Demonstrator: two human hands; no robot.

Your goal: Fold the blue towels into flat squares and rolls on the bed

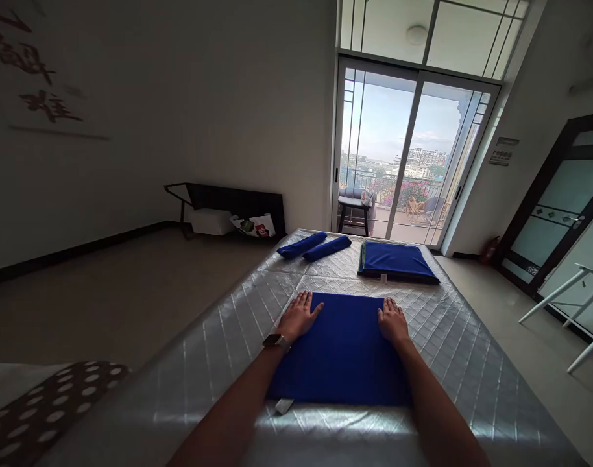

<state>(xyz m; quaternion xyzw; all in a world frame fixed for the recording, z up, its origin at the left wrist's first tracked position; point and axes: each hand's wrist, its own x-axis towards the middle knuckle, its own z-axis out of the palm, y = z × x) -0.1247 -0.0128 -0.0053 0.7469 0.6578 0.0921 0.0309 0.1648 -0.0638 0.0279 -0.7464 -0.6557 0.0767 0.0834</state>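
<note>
A blue folded cloth lies flat in front of me, a white tag sticking out at its near left corner. My left hand, with a watch on the wrist, rests open on the cloth's far left edge, thumb pointing inward. On the far right edge my right hand lies open and flat, fingers pointing away from me. Beyond the hands sits a thicker stack of folded blue cloth. Two rolled blue cloths lie side by side to its left.
Everything blue rests on a silver quilted mattress. A brown polka-dot fabric is at the lower left. Against the wall stands a black bench with a white box below. White metal legs stand right; a sliding glass door is behind.
</note>
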